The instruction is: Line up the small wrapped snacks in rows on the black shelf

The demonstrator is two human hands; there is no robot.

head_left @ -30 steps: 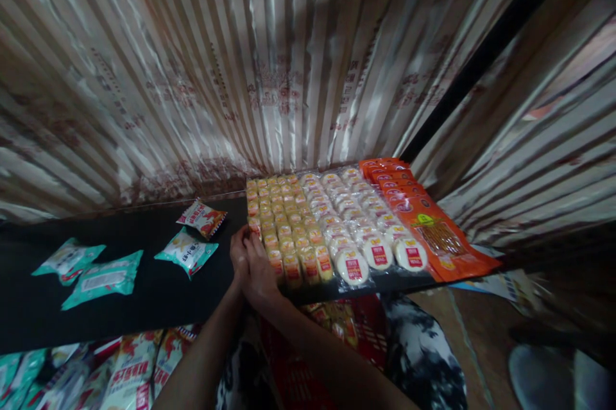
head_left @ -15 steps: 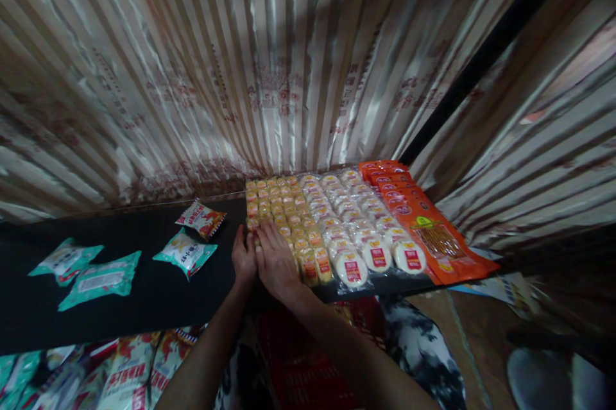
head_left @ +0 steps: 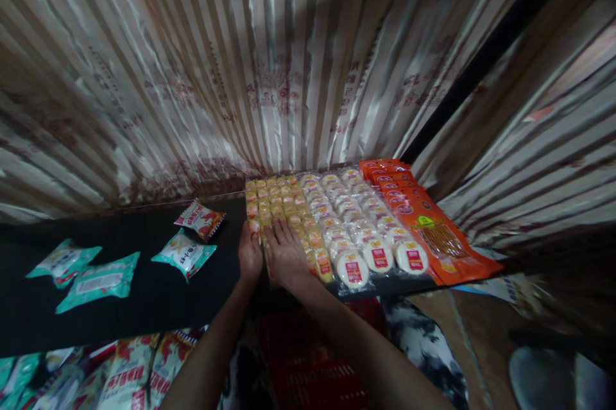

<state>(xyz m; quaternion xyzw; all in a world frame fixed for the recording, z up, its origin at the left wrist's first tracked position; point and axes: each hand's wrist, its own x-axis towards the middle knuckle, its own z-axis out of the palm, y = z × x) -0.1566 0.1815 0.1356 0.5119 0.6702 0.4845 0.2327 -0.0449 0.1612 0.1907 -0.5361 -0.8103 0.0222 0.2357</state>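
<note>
My right hand [head_left: 287, 253] lies palm down across the near part of several rows of small yellow-wrapped snack packs [head_left: 276, 195], its fingers stretched out and slightly apart. Along the left edge of those rows, my left hand [head_left: 250, 253] presses with fingers pointing away from me, and it appears to grip nothing. The packs under both palms are hidden. Just right of the yellow rows are overlapping columns of round white cakes in clear wrappers [head_left: 353, 269]. Beyond them is a fanned row of flat orange snack bags [head_left: 426, 224].
On the black shelf [head_left: 158, 301] to the left lie several teal snack bags [head_left: 185, 254] and a red-and-white bag [head_left: 201, 219]. Below its front edge are many more bags [head_left: 128, 368]. A striped plastic sheet [head_left: 289, 63] hangs behind, crossed by a dark pole [head_left: 481, 70] at right.
Both hands have shifted slightly to the right and apart from each other. My right hand's fingers have spread over the yellow packs. The other bags stay where they were.
</note>
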